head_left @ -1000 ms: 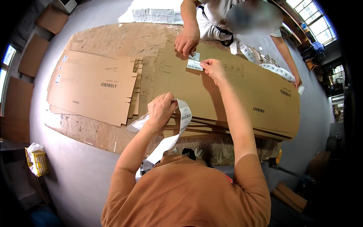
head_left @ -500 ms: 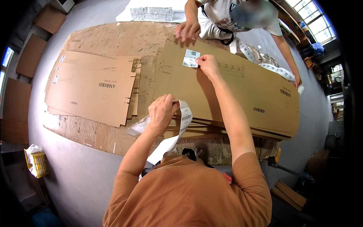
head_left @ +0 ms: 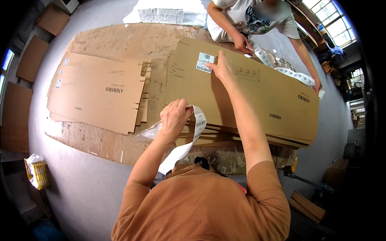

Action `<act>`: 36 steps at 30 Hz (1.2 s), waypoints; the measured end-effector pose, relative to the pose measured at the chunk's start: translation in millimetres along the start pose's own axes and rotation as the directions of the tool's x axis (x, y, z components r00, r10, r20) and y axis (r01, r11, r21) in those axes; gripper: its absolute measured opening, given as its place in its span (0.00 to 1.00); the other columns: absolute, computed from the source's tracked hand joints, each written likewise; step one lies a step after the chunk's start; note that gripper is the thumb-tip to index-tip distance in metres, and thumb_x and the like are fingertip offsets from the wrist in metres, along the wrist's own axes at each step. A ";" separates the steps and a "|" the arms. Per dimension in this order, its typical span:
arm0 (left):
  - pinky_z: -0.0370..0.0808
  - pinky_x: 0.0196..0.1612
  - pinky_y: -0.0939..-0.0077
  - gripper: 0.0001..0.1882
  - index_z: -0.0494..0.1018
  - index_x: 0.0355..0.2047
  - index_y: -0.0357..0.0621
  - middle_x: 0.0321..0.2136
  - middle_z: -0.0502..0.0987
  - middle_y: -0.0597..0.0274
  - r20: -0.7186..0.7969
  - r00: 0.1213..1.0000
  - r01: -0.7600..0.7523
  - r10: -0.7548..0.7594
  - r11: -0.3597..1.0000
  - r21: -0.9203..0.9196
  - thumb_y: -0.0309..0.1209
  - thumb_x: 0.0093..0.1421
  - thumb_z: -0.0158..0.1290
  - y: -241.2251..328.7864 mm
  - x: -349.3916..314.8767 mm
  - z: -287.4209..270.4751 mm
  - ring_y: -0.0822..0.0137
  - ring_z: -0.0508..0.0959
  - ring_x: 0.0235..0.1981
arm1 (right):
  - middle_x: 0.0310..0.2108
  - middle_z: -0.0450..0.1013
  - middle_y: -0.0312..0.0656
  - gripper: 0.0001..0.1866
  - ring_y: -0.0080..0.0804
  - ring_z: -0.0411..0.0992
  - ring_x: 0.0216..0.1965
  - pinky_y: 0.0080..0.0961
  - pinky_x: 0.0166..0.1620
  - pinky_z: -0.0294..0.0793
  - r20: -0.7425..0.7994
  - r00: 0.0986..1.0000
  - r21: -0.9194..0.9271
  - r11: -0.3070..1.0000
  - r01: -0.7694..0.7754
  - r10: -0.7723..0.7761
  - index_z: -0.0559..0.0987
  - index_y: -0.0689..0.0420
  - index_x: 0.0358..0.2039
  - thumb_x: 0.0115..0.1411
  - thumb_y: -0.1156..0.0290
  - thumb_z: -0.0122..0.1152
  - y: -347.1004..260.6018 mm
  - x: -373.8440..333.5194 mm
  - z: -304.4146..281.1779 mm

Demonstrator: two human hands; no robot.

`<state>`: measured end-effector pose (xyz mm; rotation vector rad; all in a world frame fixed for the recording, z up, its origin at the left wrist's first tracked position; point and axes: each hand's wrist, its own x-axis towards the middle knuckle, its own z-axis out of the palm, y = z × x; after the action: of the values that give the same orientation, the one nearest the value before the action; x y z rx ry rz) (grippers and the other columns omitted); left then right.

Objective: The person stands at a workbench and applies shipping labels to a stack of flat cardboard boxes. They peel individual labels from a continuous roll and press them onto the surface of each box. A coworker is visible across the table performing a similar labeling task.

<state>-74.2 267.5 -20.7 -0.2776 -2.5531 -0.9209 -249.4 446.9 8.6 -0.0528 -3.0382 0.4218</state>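
My left hand [head_left: 175,117] is closed on a strip of white printed labels [head_left: 200,122]; the strip loops over beside the fingers and trails down to my waist. Over the stack of flat brown cardboard boxes [head_left: 257,108], my right hand [head_left: 224,69] is open, fingers apart and a little blurred. Its thumb touches the edge of a white label [head_left: 204,67] that lies on the top box near its left end. Just above that label sits another one [head_left: 206,57] with a square code.
More flat boxes [head_left: 92,94] lie on the left of the worn table [head_left: 116,38]. Across from me a co-worker's hand [head_left: 243,43] holds a label strip [head_left: 263,56]. White stacked bundles [head_left: 161,15] stand at the back, and a yellow basket [head_left: 39,172] is at the lower left.
My right hand has let go of the label's corner and opened, rising slightly. The co-worker's hand has left the box's far edge and moved right to the label strip.
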 end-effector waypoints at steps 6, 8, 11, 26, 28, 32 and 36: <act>0.72 0.29 0.67 0.08 0.70 0.27 0.43 0.24 0.75 0.57 0.034 0.999 0.035 -0.033 0.998 -0.059 0.29 0.47 0.57 2.2 -0.7 -2.3 0.57 0.76 0.27 | 0.60 0.62 0.49 0.26 0.46 0.55 0.63 0.54 0.62 0.49 -0.141 0.888 -0.114 0.898 0.424 -0.437 0.68 0.58 0.56 0.65 0.53 0.45 20.5 -47.8 35.7; 0.71 0.28 0.69 0.07 0.71 0.27 0.41 0.22 0.75 0.56 0.054 0.996 0.072 -0.064 0.984 -0.160 0.28 0.48 0.57 -0.7 0.5 -14.2 0.59 0.77 0.25 | 0.60 0.61 0.49 0.27 0.45 0.55 0.64 0.54 0.62 0.48 -0.073 0.909 -0.145 0.906 0.398 -0.411 0.67 0.59 0.57 0.65 0.53 0.44 14.0 -56.4 24.7; 0.72 0.27 0.66 0.08 0.72 0.27 0.41 0.21 0.76 0.53 0.168 0.939 0.334 -0.301 0.914 -0.229 0.31 0.50 0.59 -5.4 -10.4 -43.6 0.54 0.77 0.23 | 0.61 0.60 0.52 0.27 0.44 0.60 0.60 0.46 0.59 0.57 -0.063 0.895 0.231 0.866 0.444 -0.442 0.69 0.62 0.54 0.65 0.54 0.46 -9.0 -90.4 3.6; 0.75 0.38 0.74 0.15 0.76 0.35 0.41 0.31 0.78 0.60 -0.079 0.990 0.076 -0.120 0.903 -0.423 0.25 0.44 0.65 31.0 -64.7 -129.4 0.66 0.78 0.33 | 0.33 0.75 0.35 0.18 0.19 0.72 0.35 0.17 0.41 0.74 0.180 0.797 0.983 0.076 -0.167 -0.577 0.74 0.62 0.49 0.56 0.83 0.59 -62.1 -250.8 -45.3; 0.74 0.32 0.78 0.11 0.76 0.30 0.39 0.26 0.78 0.60 0.084 0.984 0.181 -0.160 0.858 -0.480 0.25 0.46 0.64 33.3 -67.1 -133.0 0.74 0.77 0.29 | 0.33 0.74 0.34 0.16 0.18 0.72 0.36 0.17 0.41 0.74 0.206 0.792 0.979 0.120 -0.168 -0.575 0.75 0.62 0.47 0.56 0.81 0.61 -57.7 -253.5 -55.9; 0.71 0.26 0.77 0.09 0.74 0.24 0.37 0.17 0.76 0.57 0.157 0.959 0.277 -0.237 0.904 -0.325 0.28 0.49 0.62 61.2 -53.4 -125.1 0.74 0.74 0.20 | 0.32 0.74 0.36 0.12 0.20 0.72 0.34 0.19 0.38 0.74 0.093 0.868 0.975 0.220 0.020 -0.488 0.78 0.61 0.41 0.55 0.79 0.64 -39.3 -253.5 -65.3; 0.69 0.23 0.75 0.13 0.72 0.21 0.35 0.14 0.73 0.55 0.245 0.939 0.295 -0.243 0.933 -0.204 0.33 0.49 0.62 70.1 -34.6 -112.7 0.70 0.73 0.18 | 0.32 0.73 0.38 0.09 0.24 0.73 0.33 0.20 0.36 0.75 -0.304 0.856 0.817 0.347 0.460 -0.417 0.80 0.61 0.36 0.52 0.80 0.65 -23.2 -243.5 -67.6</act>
<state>14.0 246.4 82.1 -0.0971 -2.7248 -1.3753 -2.0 432.2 63.1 0.7882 -2.2110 1.7841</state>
